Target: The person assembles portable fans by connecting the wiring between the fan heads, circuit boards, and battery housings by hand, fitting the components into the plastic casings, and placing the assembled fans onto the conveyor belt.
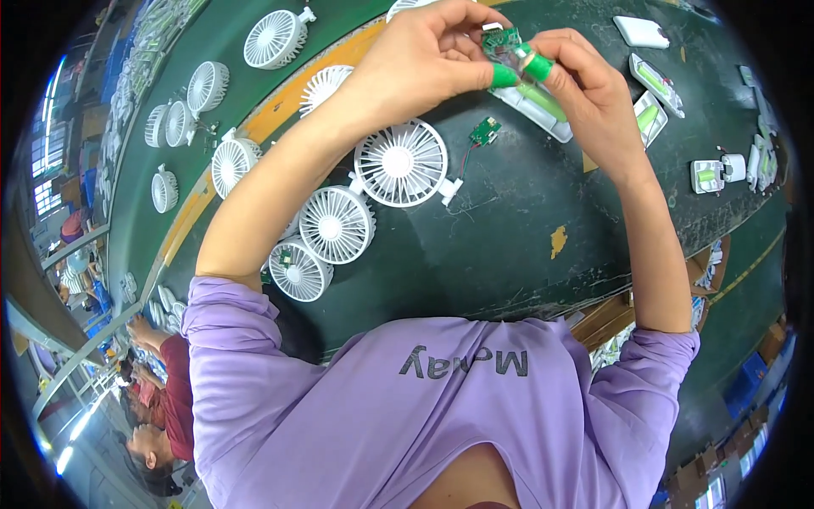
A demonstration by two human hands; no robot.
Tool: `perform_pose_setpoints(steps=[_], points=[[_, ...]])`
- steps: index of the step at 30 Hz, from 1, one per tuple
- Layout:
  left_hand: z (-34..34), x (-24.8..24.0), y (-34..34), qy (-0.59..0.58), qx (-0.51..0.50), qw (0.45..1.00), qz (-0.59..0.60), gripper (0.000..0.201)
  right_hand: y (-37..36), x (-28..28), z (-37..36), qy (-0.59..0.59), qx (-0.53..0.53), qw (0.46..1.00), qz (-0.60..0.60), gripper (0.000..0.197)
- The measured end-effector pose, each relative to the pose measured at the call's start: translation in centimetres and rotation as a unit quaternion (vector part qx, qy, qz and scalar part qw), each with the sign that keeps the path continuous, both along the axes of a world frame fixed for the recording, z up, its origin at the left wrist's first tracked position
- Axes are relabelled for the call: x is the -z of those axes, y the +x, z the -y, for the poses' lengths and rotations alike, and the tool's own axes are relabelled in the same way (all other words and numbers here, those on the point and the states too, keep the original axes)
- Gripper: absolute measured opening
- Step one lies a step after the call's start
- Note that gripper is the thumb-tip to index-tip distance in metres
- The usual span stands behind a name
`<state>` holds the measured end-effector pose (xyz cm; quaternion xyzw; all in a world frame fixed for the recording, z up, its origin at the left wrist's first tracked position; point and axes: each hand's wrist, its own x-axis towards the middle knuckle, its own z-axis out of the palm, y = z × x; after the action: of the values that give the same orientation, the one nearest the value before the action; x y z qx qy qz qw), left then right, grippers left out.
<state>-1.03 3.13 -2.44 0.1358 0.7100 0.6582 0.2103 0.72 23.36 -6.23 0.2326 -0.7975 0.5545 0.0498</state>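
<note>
At the far side of the table my left hand (424, 55) is closed on a small green circuit board (500, 37). My right hand (589, 89) meets it from the right, with thumb and fingers pinched beside the board; what lies between them is too small to make out. Green tape wraps both thumbs. Just beneath the hands is a white handle shell (555, 127) holding a green battery, partly covered by the right hand. A white round fan head (400, 163) lies below my left hand. Another green circuit board (486, 131) is wired to it.
More fan heads (336, 225) lie left of centre, others (275, 39) on a green belt (225, 42) beyond a yellow edge. White shells with batteries (657, 83) lie at the right. Cartons (602, 322) stand below the table's near edge. A co-worker in dark red (176, 394) is at lower left.
</note>
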Motion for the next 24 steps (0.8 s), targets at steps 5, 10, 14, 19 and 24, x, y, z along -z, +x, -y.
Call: perform_pose_setpoints(steps=[5,10,14,19,24], points=[[0.2,-0.1,-0.2,-0.048,-0.005,0.999,0.004,0.029,0.9,-0.9,-0.3,0.005,0.003,0.998,0.065,0.017],[-0.6,-1.3,0.9,-0.107,-0.028,0.959,-0.26,0.029,1.3,-2.1,-0.6,0.061,0.03,0.995,0.076,0.019],[-0.6,-1.6,1.2,-0.104,-0.03,0.96,-0.258,0.026,0.9,-2.4,-0.9,0.088,0.022,0.995,0.034,0.02],[-0.2,-1.1,1.2,-0.034,-0.035,0.997,-0.058,0.019,1.0,-3.0,-0.7,0.066,-0.001,0.996,0.067,0.02],[0.0,-1.8,1.2,-0.003,-0.004,1.0,-0.024,0.016,0.9,-2.9,-1.2,0.06,-0.011,0.995,0.08,0.019]])
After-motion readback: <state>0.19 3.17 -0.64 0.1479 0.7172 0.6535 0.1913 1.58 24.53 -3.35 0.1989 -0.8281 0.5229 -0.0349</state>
